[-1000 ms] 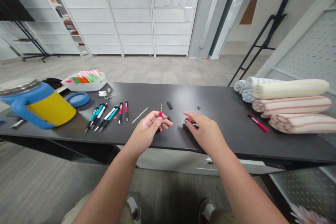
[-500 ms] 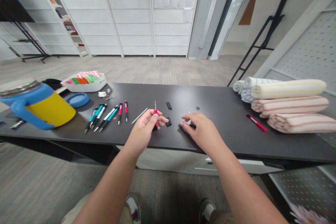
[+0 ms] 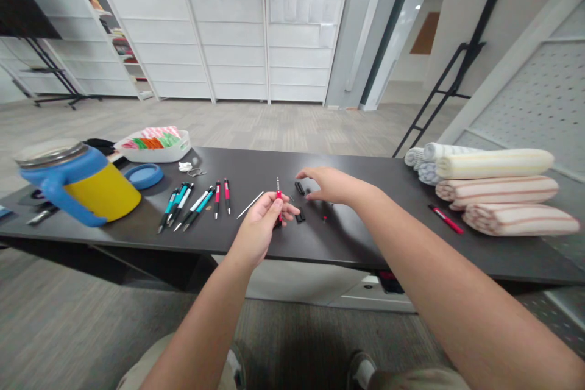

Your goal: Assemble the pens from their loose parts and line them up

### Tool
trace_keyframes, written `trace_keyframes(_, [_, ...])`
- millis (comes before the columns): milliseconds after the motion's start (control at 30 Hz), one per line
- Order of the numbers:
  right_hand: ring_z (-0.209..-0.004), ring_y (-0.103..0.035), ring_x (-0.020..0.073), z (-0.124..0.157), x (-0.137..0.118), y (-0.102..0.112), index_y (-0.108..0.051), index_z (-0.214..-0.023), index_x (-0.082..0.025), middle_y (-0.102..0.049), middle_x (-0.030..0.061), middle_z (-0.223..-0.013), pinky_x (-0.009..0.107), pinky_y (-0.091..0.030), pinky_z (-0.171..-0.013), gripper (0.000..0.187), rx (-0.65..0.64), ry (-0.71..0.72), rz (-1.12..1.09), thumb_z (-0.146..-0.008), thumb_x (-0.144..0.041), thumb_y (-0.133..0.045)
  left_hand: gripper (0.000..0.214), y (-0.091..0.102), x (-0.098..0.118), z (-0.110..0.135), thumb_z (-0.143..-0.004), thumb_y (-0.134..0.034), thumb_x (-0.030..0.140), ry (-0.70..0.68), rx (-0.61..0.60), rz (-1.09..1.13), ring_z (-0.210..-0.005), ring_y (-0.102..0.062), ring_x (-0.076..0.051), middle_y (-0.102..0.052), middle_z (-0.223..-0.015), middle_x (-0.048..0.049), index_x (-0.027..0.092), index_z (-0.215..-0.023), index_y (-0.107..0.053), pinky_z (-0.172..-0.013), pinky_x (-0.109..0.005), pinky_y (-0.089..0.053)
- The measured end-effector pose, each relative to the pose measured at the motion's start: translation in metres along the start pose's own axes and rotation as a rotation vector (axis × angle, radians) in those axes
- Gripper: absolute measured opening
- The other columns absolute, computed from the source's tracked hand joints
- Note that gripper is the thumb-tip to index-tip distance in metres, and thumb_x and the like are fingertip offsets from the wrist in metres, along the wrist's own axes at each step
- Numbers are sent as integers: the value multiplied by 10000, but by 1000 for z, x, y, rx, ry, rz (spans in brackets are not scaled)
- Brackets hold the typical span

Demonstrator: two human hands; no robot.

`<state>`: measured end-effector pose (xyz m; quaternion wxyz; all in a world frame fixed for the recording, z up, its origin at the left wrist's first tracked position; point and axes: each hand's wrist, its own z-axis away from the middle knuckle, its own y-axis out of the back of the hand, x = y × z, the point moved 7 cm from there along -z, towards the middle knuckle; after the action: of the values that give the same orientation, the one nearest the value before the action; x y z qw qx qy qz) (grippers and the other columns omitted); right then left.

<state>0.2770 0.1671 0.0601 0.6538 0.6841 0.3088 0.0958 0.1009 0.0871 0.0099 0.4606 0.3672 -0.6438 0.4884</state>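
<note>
My left hand (image 3: 262,223) is closed round a red pen barrel (image 3: 278,192), holding it upright above the dark table (image 3: 365,237). My right hand (image 3: 329,185) reaches forward over the table, fingers stretched flat, its fingertips at a small black pen part (image 3: 300,187). Another black part (image 3: 300,217) lies just right of my left hand. A tiny red piece (image 3: 324,218) rests on the table under my right wrist. A thin white refill (image 3: 249,204) lies left of the barrel.
Several teal and red pens (image 3: 192,200) lie in a row at the left. A yellow and blue jug (image 3: 80,186), a blue lid (image 3: 143,175) and a white tray (image 3: 155,143) stand further left. Rolled towels (image 3: 496,186) and a red pen (image 3: 446,219) are at the right.
My right hand has left the spot near the table's front and moved forward and left to the black part. The left hand keeps the barrel upright, barely shifted.
</note>
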Motion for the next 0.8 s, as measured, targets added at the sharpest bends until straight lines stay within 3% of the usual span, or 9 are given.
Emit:
trace_keyframes(167, [-1134,-743,223,-17,6,-10,-709,-1272,-227,-782,60,-1265,337,-557,-982,540,-49,7,-45,-770,-106,-870,302,-1,1,1,-998,-660,473,10,-9,17,-803,-640,-148,-782,-949,-74,183,-1063,-605,-748,-280,-445])
trace_keyframes(433, [-943,-758,211,-8,11,-3,-784,-1155,-244,-809,43,-1095,324,-583,-846,371,15,-41,-61,-797,-192,-868,310,-2,2,1,-999,-654,483,15,-14,10,-793,-640,-153,-777,-952,-76,185,-1066,-602,-755,-288,-444])
trace_keyframes(600, [-876,-737,174,17,2,17,-820,-1058,-249,-797,39,-1047,296,-579,-817,154,202,9,-211,-960,-297,-711,309,-3,3,2,-995,-651,493,6,-17,-19,-781,-638,-162,-773,-926,-67,194,-1057,-607,-763,-300,-444])
trace_keyframes(733, [-767,-719,163,41,-11,30,-797,-931,-236,-786,31,-928,289,-571,-741,211,352,20,-283,-999,-374,-653,305,-5,3,1,-1002,-641,490,2,-30,-36,-767,-630,-161,-771,-907,-67,191,-1048,-606,-763,-300,-443])
trace_keyframes(800, [-734,-720,162,56,-17,38,-789,-932,-236,-777,26,-878,292,-570,-724,214,490,-29,-345,-998,-403,-672,290,-6,3,1,-1011,-633,475,-11,-43,-52,-763,-628,-157,-769,-907,-64,189,-1048,-608,-759,-296,-443])
